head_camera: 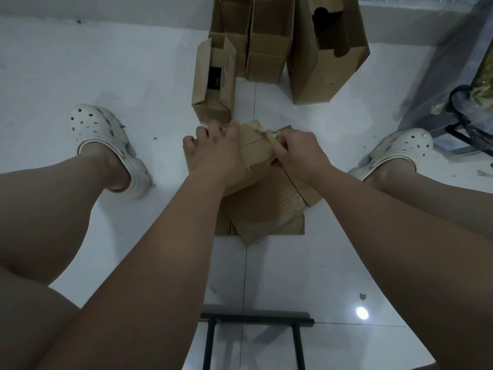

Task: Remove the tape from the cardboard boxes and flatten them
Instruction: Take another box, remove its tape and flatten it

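A small brown cardboard box (256, 150) sits between my feet on top of a pile of flattened cardboard (269, 214). My left hand (216, 153) holds the box's left end, with its fingers curled over the far edge. My right hand (298, 153) pinches a strip of crumpled clear tape (269, 134) that is partly peeled up from the box's top. The lower part of the box is hidden under my hands.
An open small box (213, 81) stands just beyond my hands. Taller open boxes (328, 49) stand against the back wall. My white clogs (106, 140) flank the pile. A metal frame (453, 97) stands at right, and a black stool rail (256, 316) lies below me.
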Demonstrator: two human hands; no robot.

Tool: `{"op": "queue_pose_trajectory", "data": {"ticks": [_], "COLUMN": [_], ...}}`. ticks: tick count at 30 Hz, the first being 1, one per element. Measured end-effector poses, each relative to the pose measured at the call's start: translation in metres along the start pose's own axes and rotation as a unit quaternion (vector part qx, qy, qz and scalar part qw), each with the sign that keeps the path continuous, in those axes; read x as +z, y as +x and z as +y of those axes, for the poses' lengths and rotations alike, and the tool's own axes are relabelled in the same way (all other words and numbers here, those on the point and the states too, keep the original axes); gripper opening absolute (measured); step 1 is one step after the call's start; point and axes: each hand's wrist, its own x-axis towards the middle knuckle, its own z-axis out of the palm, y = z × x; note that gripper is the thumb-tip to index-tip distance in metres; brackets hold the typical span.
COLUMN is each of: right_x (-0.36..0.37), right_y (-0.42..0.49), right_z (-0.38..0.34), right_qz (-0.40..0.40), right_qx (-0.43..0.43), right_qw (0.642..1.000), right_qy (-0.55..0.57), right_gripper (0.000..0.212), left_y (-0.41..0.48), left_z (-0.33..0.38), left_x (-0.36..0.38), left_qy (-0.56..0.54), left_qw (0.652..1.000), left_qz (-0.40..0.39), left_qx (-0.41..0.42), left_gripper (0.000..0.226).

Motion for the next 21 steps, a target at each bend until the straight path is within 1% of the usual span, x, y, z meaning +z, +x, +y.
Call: {"op": "queue_pose_trajectory", "data": {"ticks": [5, 8, 10, 12, 14, 16, 19, 21], "right_x": [0.001, -0.001, -0.004, -0.008, -0.011, -0.015, -0.017, -0.016], "right_y": [-0.001, 0.002, 0.005, 0.008, 0.011, 0.015, 0.015, 0.012], "right_z": [0.007, 0.01, 0.01, 0.009, 0.008, 0.006, 0.005, 0.005], "right_qz": [0.031, 0.029, 0.006, -0.013, -0.023, -0.031, -0.037, -0.035], "right_qx": [0.036, 0.023, 0.004, -0.019, -0.043, -0.076, -0.133, -0.168], "right_qw": [0.995, 0.997, 0.999, 0.999, 0.999, 0.996, 0.981, 0.973], "right_qy": [0.085, 0.071, 0.053, 0.046, 0.02, -0.031, -0.134, -0.153], "right_gripper": [0.032, 0.03, 0.026, 0.027, 0.032, 0.033, 0.03, 0.025], "left_y": [-0.005, -0.002, -0.001, 0.001, 0.002, 0.002, 0.002, 0.004], "left_z": [0.003, 0.0, -0.002, -0.005, -0.007, -0.007, -0.009, -0.013], "left_x": [0.0, -0.004, -0.007, -0.01, -0.013, -0.013, -0.012, -0.013], "left_qy": [-0.004, -0.015, -0.019, -0.012, -0.011, -0.019, -0.026, -0.025], "left_qw": [1.0, 1.0, 1.0, 0.999, 1.0, 1.0, 0.998, 0.996], "left_qz": [0.024, -0.001, -0.024, -0.027, -0.014, -0.008, -0.045, -0.071], "left_qx": [0.003, 0.003, 0.006, 0.014, 0.018, 0.022, 0.039, 0.046], "left_gripper": [0.09, 0.092, 0.093, 0.093, 0.091, 0.091, 0.096, 0.101]}}
